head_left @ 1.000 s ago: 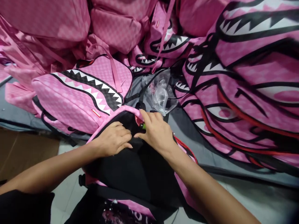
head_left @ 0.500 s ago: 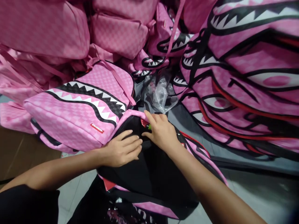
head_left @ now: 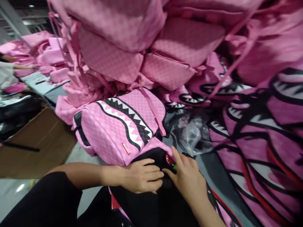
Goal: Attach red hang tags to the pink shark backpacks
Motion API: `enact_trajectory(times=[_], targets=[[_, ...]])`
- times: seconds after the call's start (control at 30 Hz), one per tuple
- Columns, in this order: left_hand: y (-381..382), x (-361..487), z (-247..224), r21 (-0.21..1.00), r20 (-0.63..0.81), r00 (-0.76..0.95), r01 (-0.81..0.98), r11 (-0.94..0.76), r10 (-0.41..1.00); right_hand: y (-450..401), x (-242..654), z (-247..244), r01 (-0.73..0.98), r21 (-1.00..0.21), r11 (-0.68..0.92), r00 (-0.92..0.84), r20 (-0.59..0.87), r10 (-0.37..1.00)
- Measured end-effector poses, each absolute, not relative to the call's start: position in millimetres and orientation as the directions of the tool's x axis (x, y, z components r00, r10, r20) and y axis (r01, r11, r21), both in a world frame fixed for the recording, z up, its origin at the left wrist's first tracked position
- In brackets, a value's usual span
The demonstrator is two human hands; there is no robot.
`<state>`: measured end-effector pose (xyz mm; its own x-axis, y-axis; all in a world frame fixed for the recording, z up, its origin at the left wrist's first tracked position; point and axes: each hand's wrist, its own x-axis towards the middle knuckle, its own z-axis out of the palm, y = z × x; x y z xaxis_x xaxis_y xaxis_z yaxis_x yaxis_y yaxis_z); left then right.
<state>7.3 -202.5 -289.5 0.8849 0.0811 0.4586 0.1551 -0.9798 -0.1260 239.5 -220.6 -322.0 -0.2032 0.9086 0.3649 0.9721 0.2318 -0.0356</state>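
Note:
A black, pink-edged bag [head_left: 151,206] lies on its side across my lap, its plain black panel upward. My left hand [head_left: 145,176] lies on this panel with its fingers stretched out. At the bag's upper edge, my right hand [head_left: 187,173] has its fingers hooked over the pink trim, thumb on the black side. Under that palm shows a small green item [head_left: 175,167] beside a red patch [head_left: 169,159]; both are mostly hidden. Touching the bag beyond my left hand is a pink checked backpack [head_left: 118,126] with a printed shark mouth.
Pink bags [head_left: 180,44] rise in a high heap behind. More shark-face bags [head_left: 258,164] are stacked at right. Crumpled clear plastic [head_left: 194,135] lies on the grey table [head_left: 210,171]. A cardboard box [head_left: 44,142] stands at left, and another person's sleeve [head_left: 7,74] shows far left.
The view has swung left and up, bringing in the cardboard box and the other person. Both hands keep nearly the same places on the bag.

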Motion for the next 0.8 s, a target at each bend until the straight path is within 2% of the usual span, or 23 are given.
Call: enact_trajectory(times=[0.17, 0.33, 0.4, 0.47, 0.57, 0.67, 0.8], targets=[[-202, 23, -290, -0.020, 0.298, 0.882, 0.389, -0.921, 0.366, -217, 247, -322, 0.952, 0.026, 0.305, -0.290, 0.403, 0.868], [-211, 44, -294, 0.044, 0.226, 0.901, 0.371, -0.928, 0.370, -241, 257, -322, 0.964, 0.069, 0.256, -0.260, 0.434, 0.863], [-220, 43, -292, 0.064, 0.228, 0.903, 0.359, -0.931, 0.364, -254, 252, -313, 0.968, 0.070, 0.240, -0.248, 0.403, 0.881], [-230, 38, -285, 0.075, 0.245, 0.873, 0.416, -0.906, 0.421, -262, 243, -302, 0.973, 0.056, 0.226, -0.230, 0.357, 0.905], [-235, 37, -269, 0.037, 0.280, 0.765, 0.595, -0.803, 0.580, -263, 234, -290, 0.989, -0.008, 0.147, -0.138, 0.292, 0.946], [-227, 52, -252, -0.089, 0.269, 0.739, 0.657, -0.749, 0.617, -260, 237, -289, 0.995, -0.049, 0.090, -0.075, 0.246, 0.966], [-214, 80, -246, -0.188, 0.065, 0.664, 0.741, -0.644, 0.745, -261, 245, -299, 0.995, -0.078, 0.061, -0.041, 0.234, 0.971]])
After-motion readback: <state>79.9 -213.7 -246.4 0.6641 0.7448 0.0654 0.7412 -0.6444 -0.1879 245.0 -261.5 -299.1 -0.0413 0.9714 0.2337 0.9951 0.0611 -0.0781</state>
